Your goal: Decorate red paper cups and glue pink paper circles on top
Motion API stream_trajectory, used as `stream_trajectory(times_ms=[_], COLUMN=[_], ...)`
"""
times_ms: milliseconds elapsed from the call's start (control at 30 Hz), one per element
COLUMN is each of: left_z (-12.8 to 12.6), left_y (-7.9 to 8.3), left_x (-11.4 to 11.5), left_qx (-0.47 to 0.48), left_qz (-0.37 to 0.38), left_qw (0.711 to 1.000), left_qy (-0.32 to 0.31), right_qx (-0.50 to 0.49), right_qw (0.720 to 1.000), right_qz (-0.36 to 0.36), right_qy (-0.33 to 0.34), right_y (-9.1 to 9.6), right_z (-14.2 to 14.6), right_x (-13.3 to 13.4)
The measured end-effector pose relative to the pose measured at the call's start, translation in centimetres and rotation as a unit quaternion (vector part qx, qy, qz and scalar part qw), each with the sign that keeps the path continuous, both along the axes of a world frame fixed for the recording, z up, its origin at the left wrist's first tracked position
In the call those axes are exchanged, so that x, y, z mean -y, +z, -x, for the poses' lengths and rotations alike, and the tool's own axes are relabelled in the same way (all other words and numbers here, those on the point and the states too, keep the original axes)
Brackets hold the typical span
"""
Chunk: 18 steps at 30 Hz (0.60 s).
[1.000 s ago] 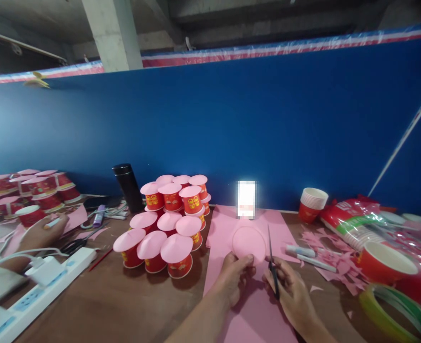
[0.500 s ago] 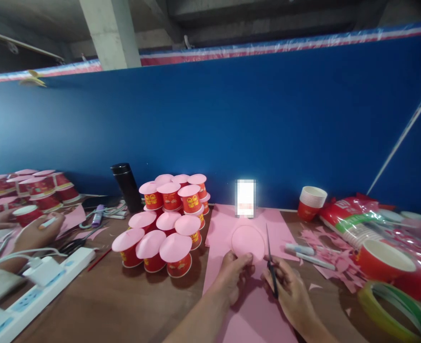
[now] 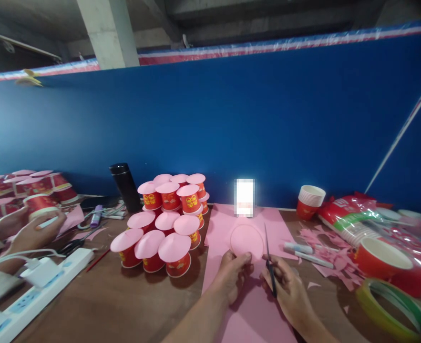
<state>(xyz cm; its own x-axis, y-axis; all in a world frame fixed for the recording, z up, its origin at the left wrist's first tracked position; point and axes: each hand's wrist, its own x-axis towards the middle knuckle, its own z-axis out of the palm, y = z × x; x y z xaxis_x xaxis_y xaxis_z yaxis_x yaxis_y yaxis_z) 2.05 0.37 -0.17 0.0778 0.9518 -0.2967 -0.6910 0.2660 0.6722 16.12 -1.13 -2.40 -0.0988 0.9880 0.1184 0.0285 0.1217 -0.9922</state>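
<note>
A round pink paper disc (image 3: 246, 241) is pinched at its lower edge between the thumb and fingers of my left hand (image 3: 232, 272). Black scissors (image 3: 270, 271) sit in my right hand (image 3: 285, 283), blades pointing up and away, just right of the disc. The blades look closed or nearly so, and the disc stands apart from them. Beneath both hands lie pink paper sheets (image 3: 228, 312). To the left, red paper cups (image 3: 167, 202) carry pink cone-shaped paper tops and are stacked in tiers.
Right of me are pink scraps (image 3: 344, 264), markers (image 3: 312, 257), stacked cups (image 3: 310, 202), an overturned cup (image 3: 382, 259) and a tape roll (image 3: 392, 309). A black flask (image 3: 126, 188) and a power strip (image 3: 49, 286) stand left. A co-worker's hands (image 3: 35, 231) hold a red cup.
My hands, the disc and the scissors stay nearly still. At the left, the co-worker has lifted a red cup between both hands. The view has shifted slightly.
</note>
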Motion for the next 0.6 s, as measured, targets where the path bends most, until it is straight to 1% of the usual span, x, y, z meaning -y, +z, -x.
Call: stream_trajectory(times_ms=[133,233,400,600], left_z=[0.00,-0.01,-0.03,-0.04], left_y=[0.17,-0.05,-0.50,-0.51], left_x=[0.09,0.00,-0.35,-0.43], left_qx=[-0.006,0.001,-0.006,-0.004], left_qz=[0.000,0.007,0.003,-0.004], left_qw=[1.000,1.000,1.000,1.000], left_qy=[-0.004,-0.005,0.007,-0.003], right_qx=[0.016,0.025,0.019,0.019], right_qw=[1.000,0.999,1.000,1.000], right_qz=[-0.016,-0.020,-0.012,-0.005], right_qy=[-0.003,-0.009,-0.005,-0.004], right_y=[0.38,0.57,0.70,0.82], right_z=[0.02,0.04,0.18,0.17], right_x=[0.07,0.09,0.16,0.35])
